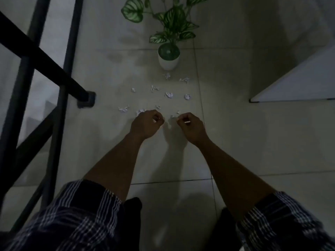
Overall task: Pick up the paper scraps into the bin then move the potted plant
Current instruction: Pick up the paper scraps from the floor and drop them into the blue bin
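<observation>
Several white paper scraps [169,95] lie scattered on the pale tiled floor ahead of me. Behind them stands a potted plant [168,57], a white pot with green striped leaves. My left hand [146,124] hangs low over the nearest scraps with its fingers curled; a sliver of white paper shows between the fingertips. My right hand [191,126] is beside it, fingers also curled, pinching a small white scrap. No bin is in view.
A black metal railing [45,69] runs along the left, its post fixed to the floor by a base plate [87,99]. A white wall corner or ledge [297,84] juts in at the right. My knees in plaid shorts fill the bottom.
</observation>
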